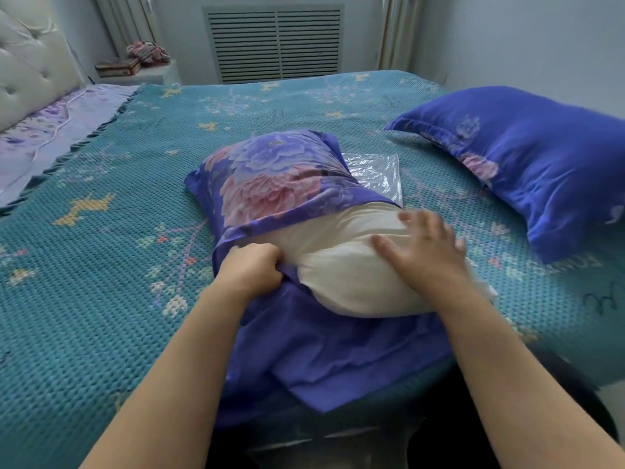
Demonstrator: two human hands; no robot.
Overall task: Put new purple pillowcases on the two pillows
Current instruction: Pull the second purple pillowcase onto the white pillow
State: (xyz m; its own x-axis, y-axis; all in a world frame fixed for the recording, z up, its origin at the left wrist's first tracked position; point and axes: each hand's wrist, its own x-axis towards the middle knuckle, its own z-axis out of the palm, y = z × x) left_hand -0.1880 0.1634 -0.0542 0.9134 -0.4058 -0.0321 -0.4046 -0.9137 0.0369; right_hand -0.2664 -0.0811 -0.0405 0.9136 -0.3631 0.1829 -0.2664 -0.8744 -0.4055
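A white pillow (358,265) lies in the middle of the bed, its far half inside a purple floral pillowcase (270,184). The near half of the pillow is bare, and the case's loose lower layer spreads under it toward the bed's edge. My left hand (250,267) is shut on the case's open edge at the pillow's left side. My right hand (422,252) lies flat with fingers spread on the bare pillow, blurred by motion. A second pillow (527,164) in a purple case rests on the right side of the bed.
A teal woven bedspread (101,231) covers the bed. A clear plastic bag (375,174) lies behind the middle pillow. A tufted headboard (30,72) stands at the left, a nightstand with a box (118,67) at the back, and a vent grille (274,42) is on the wall.
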